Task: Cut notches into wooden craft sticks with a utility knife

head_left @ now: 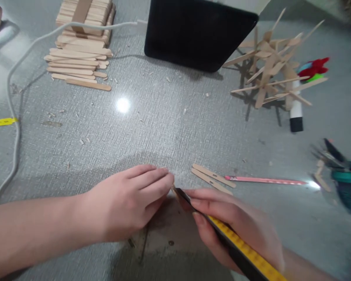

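My left hand [134,195] is closed, its fingertips pinched on a wooden craft stick [173,187] that is mostly hidden. In my right hand [236,218] is a yellow and black utility knife [242,246], its fingers wrapped along the handle. The dark blade end meets the stick right at the left fingertips. Two craft sticks [206,177] with small slots cut in them lie just beyond the right hand. Touching or very near their right ends is a pink pencil [266,180].
Craft sticks [78,58] lie stacked and loose at the back left, near a white cable [9,89]. A black tablet [197,35] stands at the back. Right of it are a lattice of joined sticks [269,66] and a marker [296,111]. Teal-handled pliers [346,183] lie far right.
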The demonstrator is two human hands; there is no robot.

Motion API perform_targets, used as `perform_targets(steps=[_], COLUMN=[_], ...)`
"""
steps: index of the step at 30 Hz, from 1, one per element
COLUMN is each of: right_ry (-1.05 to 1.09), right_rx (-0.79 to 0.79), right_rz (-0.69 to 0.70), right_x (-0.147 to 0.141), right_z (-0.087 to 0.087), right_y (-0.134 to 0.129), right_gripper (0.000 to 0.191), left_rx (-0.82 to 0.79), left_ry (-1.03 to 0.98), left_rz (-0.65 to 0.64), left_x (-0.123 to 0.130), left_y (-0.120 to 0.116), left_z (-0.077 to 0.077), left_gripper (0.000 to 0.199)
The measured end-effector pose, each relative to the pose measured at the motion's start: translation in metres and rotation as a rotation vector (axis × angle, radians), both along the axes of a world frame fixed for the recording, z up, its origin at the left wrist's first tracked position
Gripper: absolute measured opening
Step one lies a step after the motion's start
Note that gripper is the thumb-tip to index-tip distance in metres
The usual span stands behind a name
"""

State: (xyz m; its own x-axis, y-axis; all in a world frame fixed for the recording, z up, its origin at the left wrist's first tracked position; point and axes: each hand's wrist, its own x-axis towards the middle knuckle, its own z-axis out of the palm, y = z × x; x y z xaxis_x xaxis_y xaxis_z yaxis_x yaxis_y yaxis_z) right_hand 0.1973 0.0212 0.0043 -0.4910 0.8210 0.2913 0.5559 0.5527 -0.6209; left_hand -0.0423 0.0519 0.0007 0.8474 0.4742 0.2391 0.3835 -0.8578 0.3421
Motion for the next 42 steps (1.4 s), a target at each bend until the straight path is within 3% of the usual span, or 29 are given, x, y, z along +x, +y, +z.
perform_targets(steps=[3,18,24,35,42], right_ry=[-0.008,0.007,-0.028,0.001,-0.058], right_rx=[0.005,-0.025,-0.081,-0.191,-0.165], right_rz=[-0.022,0.012,0.016,-0.046,-0.065], right_x=[-0.001,-0.002,-0.004,-0.013,-0.009], right_z=[-0.001,0.001,0.001,0.007,0.005], right_y=[-0.001,0.003,-0.004,-0.012,-0.015], right_gripper=[0.022,0.032,0.020,0.016,0.018], left_rx=[0.023,-0.060,-0.063,0.001,0.066], left_ry=[0.025,-0.043,-0.054,-0.085,-0.046], left_rz=[-0.042,-0.012,-0.029,-0.004,-0.023], left_x=[-0.001,0.000,0.002,0.007,0.009], left_y=[-0.001,0.008,0.010,0.004,0.005], left_z=[-0.001,-0.001,-0.001,-0.005,-0.004], left_gripper=[0.035,0.032,0.034,0.025,0.028])
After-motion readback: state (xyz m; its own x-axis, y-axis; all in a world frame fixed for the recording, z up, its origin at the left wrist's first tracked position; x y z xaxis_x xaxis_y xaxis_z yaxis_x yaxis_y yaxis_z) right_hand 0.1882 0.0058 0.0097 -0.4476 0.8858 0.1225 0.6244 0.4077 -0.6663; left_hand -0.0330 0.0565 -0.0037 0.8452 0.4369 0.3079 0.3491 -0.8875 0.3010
